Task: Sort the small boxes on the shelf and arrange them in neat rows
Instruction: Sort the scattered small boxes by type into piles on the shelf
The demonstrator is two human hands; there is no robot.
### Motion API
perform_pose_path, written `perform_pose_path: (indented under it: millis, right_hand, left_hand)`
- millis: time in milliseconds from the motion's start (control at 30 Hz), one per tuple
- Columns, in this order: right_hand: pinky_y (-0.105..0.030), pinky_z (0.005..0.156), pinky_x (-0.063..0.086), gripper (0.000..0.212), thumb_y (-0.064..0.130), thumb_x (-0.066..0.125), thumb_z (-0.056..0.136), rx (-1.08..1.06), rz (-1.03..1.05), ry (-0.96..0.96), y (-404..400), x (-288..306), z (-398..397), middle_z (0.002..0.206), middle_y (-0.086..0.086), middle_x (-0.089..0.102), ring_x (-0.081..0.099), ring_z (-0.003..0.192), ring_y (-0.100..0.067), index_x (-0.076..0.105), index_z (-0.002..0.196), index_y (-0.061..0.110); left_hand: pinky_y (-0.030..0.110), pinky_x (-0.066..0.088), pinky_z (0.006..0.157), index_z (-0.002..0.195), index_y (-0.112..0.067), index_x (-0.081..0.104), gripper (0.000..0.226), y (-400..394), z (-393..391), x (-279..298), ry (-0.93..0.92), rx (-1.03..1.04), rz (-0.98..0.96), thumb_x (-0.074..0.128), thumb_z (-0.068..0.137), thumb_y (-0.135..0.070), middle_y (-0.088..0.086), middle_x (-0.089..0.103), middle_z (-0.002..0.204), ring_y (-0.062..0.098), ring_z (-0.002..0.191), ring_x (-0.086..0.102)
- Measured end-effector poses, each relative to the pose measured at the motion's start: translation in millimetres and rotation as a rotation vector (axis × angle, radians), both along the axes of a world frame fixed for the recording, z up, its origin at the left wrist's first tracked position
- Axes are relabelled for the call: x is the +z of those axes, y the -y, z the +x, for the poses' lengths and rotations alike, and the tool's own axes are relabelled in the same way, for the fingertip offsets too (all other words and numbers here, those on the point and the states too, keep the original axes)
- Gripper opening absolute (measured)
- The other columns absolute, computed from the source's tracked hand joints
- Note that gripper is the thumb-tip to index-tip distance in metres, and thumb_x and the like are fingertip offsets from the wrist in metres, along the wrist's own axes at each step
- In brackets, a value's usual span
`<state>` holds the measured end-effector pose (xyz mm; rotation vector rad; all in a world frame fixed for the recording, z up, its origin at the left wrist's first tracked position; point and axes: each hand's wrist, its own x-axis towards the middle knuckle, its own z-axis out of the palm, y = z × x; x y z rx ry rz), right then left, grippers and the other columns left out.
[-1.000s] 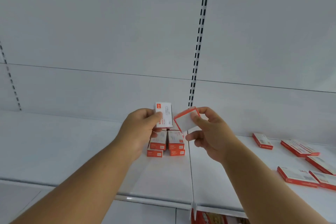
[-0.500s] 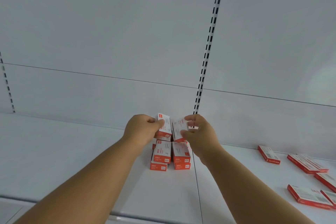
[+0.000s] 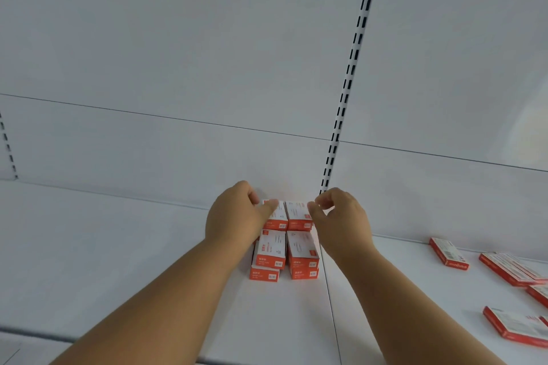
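A stack of small orange-and-white boxes (image 3: 284,249) stands in two columns on the white shelf (image 3: 118,246), close to the back wall. My left hand (image 3: 237,216) grips the rear top left box (image 3: 277,221), with the thumb across its top and the fingers curled behind it. The rear top right box (image 3: 296,215) sits beside it on the stack. My right hand (image 3: 341,216) hovers at that box's right edge with loosely curled fingers. Its thumb tip is at the box's corner and holds nothing.
Several flat red-and-white boxes lie scattered on the shelf at the right: one (image 3: 449,252) near the back, a pile (image 3: 510,268) beyond it, another (image 3: 516,326) nearer the front. A slotted upright (image 3: 347,98) runs up the back wall behind the stack.
Both hands moved forward and down and set their two boxes side by side on top of the stack's rear row. My right hand has let go of its box.
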<state>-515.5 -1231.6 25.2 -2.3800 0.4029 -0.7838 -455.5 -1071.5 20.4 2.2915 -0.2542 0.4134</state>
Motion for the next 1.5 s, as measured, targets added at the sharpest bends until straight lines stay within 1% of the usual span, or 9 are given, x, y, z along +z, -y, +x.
perform_pose_path:
  millis: [300,633,800,867,1000,1133,1267,1400,1500]
  right_hand:
    - [-0.01,0.059,0.034,0.003,0.029,0.063,0.089,0.009,-0.114,0.044,48.7,24.9,-55.6,0.093,0.014,0.058,0.054,0.074,0.0,0.06,0.09,0.027]
    - [-0.016,0.079,0.043,0.045,0.042,0.083,0.071,0.107,-0.25,-0.781,201.2,28.5,-181.6,0.108,0.025,0.063,0.057,0.096,0.001,0.067,0.112,0.038]
    - [-0.02,0.078,0.044,0.042,0.043,0.079,0.075,0.125,-0.369,-0.68,224.5,10.2,-181.4,0.101,0.017,0.062,0.058,0.093,-0.007,0.068,0.114,0.03]
    - [-0.024,0.076,0.051,0.037,0.045,0.081,0.071,0.068,-0.236,-0.433,237.6,6.7,-175.3,0.093,0.015,0.065,0.061,0.084,-0.007,0.069,0.102,0.031]
    - [-0.02,0.07,0.054,0.033,0.032,0.083,0.073,0.03,0.109,0.05,256.5,3.9,-154.6,0.084,0.009,0.07,0.066,0.076,-0.004,0.066,0.101,0.027]
    - [-0.034,0.072,0.058,0.022,0.02,0.07,0.088,0.225,0.674,0.19,264.9,13.2,-134.4,0.086,-0.004,0.075,0.073,0.08,-0.018,0.064,0.108,0.013]
    - [-0.037,0.072,0.055,0.016,0.026,0.056,0.095,0.185,0.525,0.057,266.9,15.0,-109.3,0.089,-0.005,0.074,0.068,0.078,-0.016,0.068,0.098,0.015]
    - [-0.032,0.073,0.044,0.036,0.043,0.049,0.095,-0.043,-0.13,-0.427,264.4,0.0,-91.2,0.106,-0.008,0.066,0.06,0.093,-0.025,0.059,0.108,0.012]
    - [-0.03,0.073,0.04,0.048,0.053,0.059,0.086,-0.032,-0.284,-0.597,257.1,-18.1,-88.6,0.114,-0.006,0.061,0.058,0.106,-0.029,0.051,0.114,0.015]
  left_hand:
    - [0.022,0.044,0.059,0.088,-0.03,0.054,0.021,49.2,-58.5,26.3,0.196,-0.335,0.072,0.069,0.085,-0.045,-0.012,0.058,0.079,0.005,0.07,0.056]
    - [0.023,0.043,0.062,0.096,-0.03,0.059,0.016,182.1,-119.8,13.4,-0.007,-0.751,0.239,0.067,0.083,-0.036,-0.013,0.062,0.09,0.004,0.075,0.055]
    - [0.024,0.046,0.071,0.109,-0.027,0.063,0.023,228.4,-130.7,11.6,-0.155,-0.802,0.37,0.062,0.089,-0.039,-0.009,0.064,0.103,0.011,0.088,0.06]
    - [0.029,0.047,0.073,0.107,-0.02,0.063,0.027,243.3,-131.5,11.3,-0.278,-0.766,0.272,0.051,0.097,-0.043,0.001,0.068,0.103,0.016,0.083,0.063]
    - [0.035,0.052,0.071,0.114,-0.015,0.062,0.036,266.2,-130.5,10.2,-0.704,-0.673,-0.354,0.035,0.105,-0.037,0.01,0.071,0.105,0.023,0.082,0.069]
    - [0.032,0.056,0.069,0.114,-0.007,0.067,0.028,279.6,-125.5,6.0,-0.848,-0.725,-0.742,0.047,0.103,-0.023,0.014,0.072,0.104,0.028,0.088,0.072]
    - [0.023,0.052,0.056,0.109,0.0,0.068,0.018,271.5,-112.9,-3.8,-0.775,-0.638,-0.896,0.059,0.095,-0.007,0.006,0.068,0.075,0.012,0.06,0.057]
    - [0.027,0.052,0.062,0.108,-0.005,0.066,0.016,257.1,-97.7,-18.5,-0.661,-0.506,-0.9,0.06,0.093,-0.002,0.006,0.068,0.077,0.014,0.063,0.061]
    - [0.027,0.052,0.062,0.101,-0.007,0.064,0.014,256.6,-93.9,-24.3,-0.62,-0.493,-0.885,0.061,0.091,0.002,0.007,0.069,0.079,0.015,0.064,0.064]
